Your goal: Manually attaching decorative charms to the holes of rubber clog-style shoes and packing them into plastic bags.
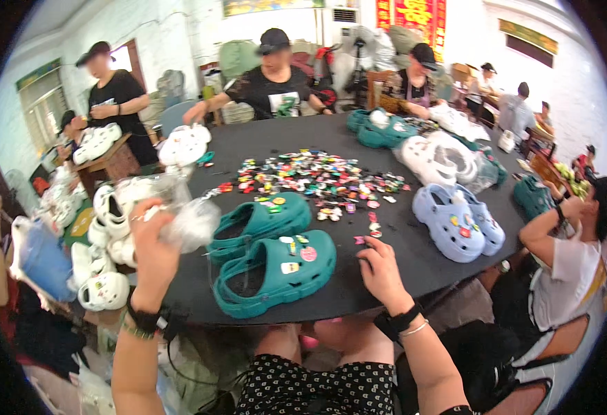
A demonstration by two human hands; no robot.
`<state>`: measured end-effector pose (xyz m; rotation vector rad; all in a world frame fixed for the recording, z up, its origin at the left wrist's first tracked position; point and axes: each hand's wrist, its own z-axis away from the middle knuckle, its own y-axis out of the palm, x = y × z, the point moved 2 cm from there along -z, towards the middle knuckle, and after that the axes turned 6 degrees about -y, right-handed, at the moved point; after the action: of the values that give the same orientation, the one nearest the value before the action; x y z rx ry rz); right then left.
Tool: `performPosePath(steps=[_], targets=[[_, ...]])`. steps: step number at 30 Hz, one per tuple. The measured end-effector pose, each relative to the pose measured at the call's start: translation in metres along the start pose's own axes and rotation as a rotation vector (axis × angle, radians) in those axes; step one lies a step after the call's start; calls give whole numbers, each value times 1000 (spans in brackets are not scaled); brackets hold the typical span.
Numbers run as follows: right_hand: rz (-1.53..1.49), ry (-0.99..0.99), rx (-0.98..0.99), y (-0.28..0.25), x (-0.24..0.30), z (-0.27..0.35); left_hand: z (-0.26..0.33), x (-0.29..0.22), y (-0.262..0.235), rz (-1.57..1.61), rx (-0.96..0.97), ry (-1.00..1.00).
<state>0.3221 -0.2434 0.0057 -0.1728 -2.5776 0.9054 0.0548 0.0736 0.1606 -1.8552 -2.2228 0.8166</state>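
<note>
Teal clogs [276, 266] are lying paired at the near edge of the black table [414, 256]. Left hand [153, 238] is gripping a crumpled clear plastic bag [186, 218] raised at their left; right hand [379, 266] is pinching a small charm [360, 240] just right of them.

A crumpled clear plastic bag [182, 214] is held raised, just left of two teal clogs [272, 259].

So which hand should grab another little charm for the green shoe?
Probably the right hand: it rests on the black table right by loose charms. The left hand is raised, busy holding a clear plastic bag.
</note>
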Motion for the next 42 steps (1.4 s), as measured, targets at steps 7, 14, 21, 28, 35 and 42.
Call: performPosePath(steps=[7,14,21,28,35,42], targets=[[142,41,16,13,8,5,-27,7,64,-231,308,79],[121,62,51,10,10,3,-10,-7,146,-325,681,126],[119,53,43,10,10,1,-28,4,145,-58,914,-104],[123,60,38,7,10,-2,-24,-6,141,906,1346,-619],[115,62,39,9,9,0,-11,2,159,600,1165,-582],[127,36,26,7,8,4,-4,-38,140,52,687,-265]])
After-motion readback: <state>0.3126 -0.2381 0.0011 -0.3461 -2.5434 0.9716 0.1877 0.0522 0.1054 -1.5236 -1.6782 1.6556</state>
